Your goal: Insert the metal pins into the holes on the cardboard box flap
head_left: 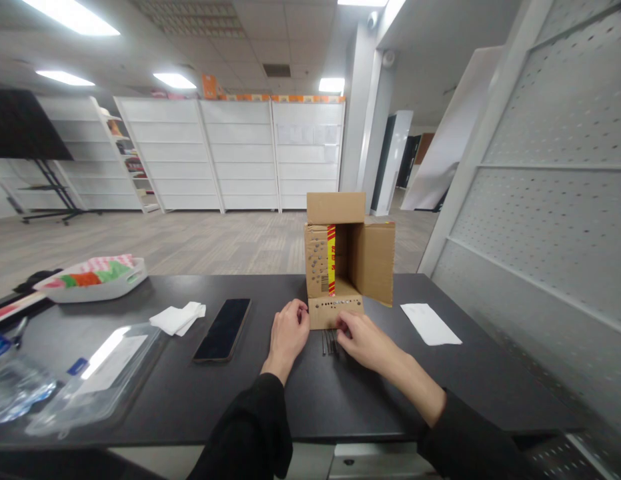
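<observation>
An opened cardboard box [377, 260] stands on its side on the dark table, its mouth facing me. Its front flap [335, 319] folds down and has rows of small holes, some with shiny metal heads in them. Several long thin screws or nails [325, 343] lie on the table just below that flap. My left hand [290, 330] is curled at the flap's left edge, fingertips against the cardboard. My right hand [363, 339] has its fingers pinched together at the flap's lower right, beside the thin metal pieces; what sits between the fingertips is hidden.
A phone [223, 330] and folded white tissues [179, 317] lie to the left. Farther left are a clear plastic case [105, 377], a water bottle [17, 387] and a white basket [97, 290]. A white paper [430, 324] lies right, near a perforated panel [550, 220].
</observation>
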Demonstrator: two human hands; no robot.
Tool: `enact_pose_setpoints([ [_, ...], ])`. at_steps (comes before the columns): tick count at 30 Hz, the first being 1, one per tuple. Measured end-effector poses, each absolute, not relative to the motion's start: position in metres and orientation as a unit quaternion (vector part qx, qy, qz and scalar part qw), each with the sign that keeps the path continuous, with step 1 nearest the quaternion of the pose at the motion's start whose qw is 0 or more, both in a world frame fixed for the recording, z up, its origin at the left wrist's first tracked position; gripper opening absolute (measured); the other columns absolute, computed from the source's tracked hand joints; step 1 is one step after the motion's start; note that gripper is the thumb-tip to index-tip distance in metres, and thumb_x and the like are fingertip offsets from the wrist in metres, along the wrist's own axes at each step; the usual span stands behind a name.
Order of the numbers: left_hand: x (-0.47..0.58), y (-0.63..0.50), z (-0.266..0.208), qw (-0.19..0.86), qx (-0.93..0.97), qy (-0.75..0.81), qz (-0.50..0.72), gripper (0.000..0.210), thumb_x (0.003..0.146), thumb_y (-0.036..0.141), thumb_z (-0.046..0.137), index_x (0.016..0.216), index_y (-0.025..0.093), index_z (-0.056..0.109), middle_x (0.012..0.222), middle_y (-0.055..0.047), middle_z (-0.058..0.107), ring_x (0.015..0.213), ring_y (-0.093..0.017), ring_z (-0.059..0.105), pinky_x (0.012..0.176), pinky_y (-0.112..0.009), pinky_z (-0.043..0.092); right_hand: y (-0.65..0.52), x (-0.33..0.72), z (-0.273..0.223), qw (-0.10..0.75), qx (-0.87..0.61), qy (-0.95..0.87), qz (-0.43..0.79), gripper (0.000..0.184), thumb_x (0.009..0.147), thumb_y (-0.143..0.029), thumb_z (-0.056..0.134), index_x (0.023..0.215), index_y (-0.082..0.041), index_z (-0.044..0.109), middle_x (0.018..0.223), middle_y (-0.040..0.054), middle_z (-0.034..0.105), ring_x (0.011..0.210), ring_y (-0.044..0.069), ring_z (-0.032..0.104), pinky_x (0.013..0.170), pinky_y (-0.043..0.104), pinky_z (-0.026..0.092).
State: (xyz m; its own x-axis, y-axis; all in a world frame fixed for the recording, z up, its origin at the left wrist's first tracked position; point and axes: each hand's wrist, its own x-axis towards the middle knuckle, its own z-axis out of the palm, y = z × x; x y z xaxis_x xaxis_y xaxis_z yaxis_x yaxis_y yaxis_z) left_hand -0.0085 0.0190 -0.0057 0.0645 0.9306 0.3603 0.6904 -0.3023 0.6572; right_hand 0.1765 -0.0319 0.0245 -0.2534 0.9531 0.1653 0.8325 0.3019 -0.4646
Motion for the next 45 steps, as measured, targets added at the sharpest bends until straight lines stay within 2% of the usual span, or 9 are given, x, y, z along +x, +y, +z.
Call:
enact_pose_setpoints([
  [5,-0.009,0.021,-0.007,0.15,0.715,0.565,0.383,0.013,0.086,0.016,0.049,0.087,0.019,0.061,0.084,-0.003,0.068,0.071,-0.013,0.059,0.068,-0.025,0.038,-0.005,0.182,0.028,0.215,-0.596,-0.762,0.131,0.022,0.085,-0.009,0.053,0.104,-0.017,0.057,0.083,0.0039,0.065,0.079,0.016,0.059,0.068,0.024,0.034],
  [10,-0.009,0.02,-0.007,0.152,0.714,0.566,0.383,0.013,0.085,0.016,0.049,0.087,0.019,0.061,0.084,-0.003,0.068,0.072,-0.014,0.059,0.068,-0.026,0.038,0.012,0.182,0.027,0.199,-0.606,-0.761,0.114,0.028,0.084,-0.008,0.052,0.109,-0.018,0.056,0.081,0.0031,0.066,0.077,0.016,0.061,0.064,0.024,0.033],
  [23,-0.01,0.02,-0.008,0.154,0.716,0.565,0.381,0.013,0.085,0.016,0.048,0.087,0.019,0.061,0.084,-0.002,0.067,0.07,-0.013,0.058,0.067,-0.025,0.038,0.016,0.175,0.03,0.146,-0.625,-0.762,0.083,0.024,0.085,-0.011,0.05,0.107,-0.019,0.055,0.087,0.0057,0.068,0.08,0.019,0.062,0.061,0.028,0.028],
  [45,-0.009,0.021,-0.009,0.15,0.714,0.567,0.382,0.013,0.086,0.016,0.049,0.087,0.019,0.061,0.084,-0.002,0.068,0.07,-0.013,0.058,0.066,-0.025,0.038,0.022,0.167,0.043,0.104,-0.646,-0.755,0.049,0.017,0.088,-0.013,0.05,0.102,-0.016,0.058,0.094,0.012,0.07,0.084,0.021,0.065,0.063,0.028,0.033],
])
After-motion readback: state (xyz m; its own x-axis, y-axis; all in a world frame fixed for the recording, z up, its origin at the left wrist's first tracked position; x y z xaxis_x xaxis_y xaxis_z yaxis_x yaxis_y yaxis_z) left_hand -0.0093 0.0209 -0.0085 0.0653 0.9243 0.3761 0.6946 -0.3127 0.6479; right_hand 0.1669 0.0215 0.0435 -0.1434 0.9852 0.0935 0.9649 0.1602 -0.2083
